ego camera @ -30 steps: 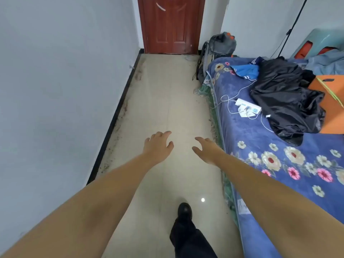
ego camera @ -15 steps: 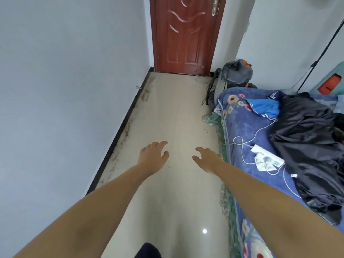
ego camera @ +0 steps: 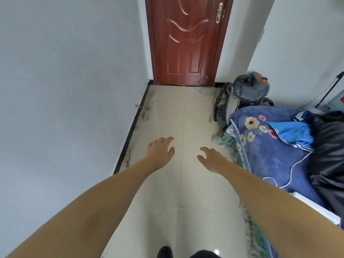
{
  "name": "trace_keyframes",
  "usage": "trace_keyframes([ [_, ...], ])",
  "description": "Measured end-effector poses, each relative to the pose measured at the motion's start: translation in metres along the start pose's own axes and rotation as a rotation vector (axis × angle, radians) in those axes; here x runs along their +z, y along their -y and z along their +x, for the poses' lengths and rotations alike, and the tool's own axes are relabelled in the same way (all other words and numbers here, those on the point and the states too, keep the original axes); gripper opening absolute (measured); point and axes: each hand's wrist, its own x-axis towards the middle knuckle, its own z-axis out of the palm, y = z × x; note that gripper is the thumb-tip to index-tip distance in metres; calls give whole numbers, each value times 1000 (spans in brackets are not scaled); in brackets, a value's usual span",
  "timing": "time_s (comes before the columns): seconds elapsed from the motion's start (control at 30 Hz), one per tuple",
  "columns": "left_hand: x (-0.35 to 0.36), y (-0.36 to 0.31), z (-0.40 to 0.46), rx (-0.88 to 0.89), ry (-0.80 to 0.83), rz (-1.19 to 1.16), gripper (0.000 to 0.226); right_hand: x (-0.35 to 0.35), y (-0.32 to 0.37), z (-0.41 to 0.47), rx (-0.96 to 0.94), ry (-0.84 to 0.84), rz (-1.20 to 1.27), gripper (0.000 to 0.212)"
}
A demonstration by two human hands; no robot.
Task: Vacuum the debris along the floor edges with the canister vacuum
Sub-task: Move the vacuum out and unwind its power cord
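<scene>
No readable text anywhere: no lettering, brand or number shows on the door [ego camera: 188, 41], the vacuum [ego camera: 251, 90] or the bedding [ego camera: 264, 146], and whatever marks they may carry are too small or blurred to make out.

A home bedroom — bed [ego camera: 270, 155] with floral blanket, strewn clothes [ego camera: 327, 151], wooden door [ego camera: 186, 41], tiled floor [ego camera: 186, 118]

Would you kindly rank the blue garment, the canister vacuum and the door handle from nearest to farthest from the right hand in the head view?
Measured from the right hand:
1. Blue garment, on the bed to the right.
2. Canister vacuum, on the floor beyond the bed's far corner, by the right wall.
3. Door handle, high on the door at the far end.
</scene>
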Motion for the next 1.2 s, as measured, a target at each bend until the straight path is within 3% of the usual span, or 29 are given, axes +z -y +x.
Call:
trace_keyframes([
  [0.33, -16, 8, 240, 98, 30, 45, 47, -87, -23, 201, 54, -72, 86, 54],
  [0.57, -43, 8, 398, 51, 39, 7, 47, -182, -33, 350, 53, -44, 17, 55],
  [0.83, -65, 43, 570, 30, 44, 17, 48, -245, -12, 517, 14, -15, -28, 53],
  [0.97, -83, 51, 676, 124, 70, 66, 48, -282, -12, 598, 78, -66, 27, 50],
  [1.07, -101, 40, 759, 237, 114, 123, 48, -314, -27, 645, 165, -109, 100, 37],
  [1.2, -108, 4, 859, 373, 167, 144, 47, -352, -63, 681, 312, -169, 178, 48],
])
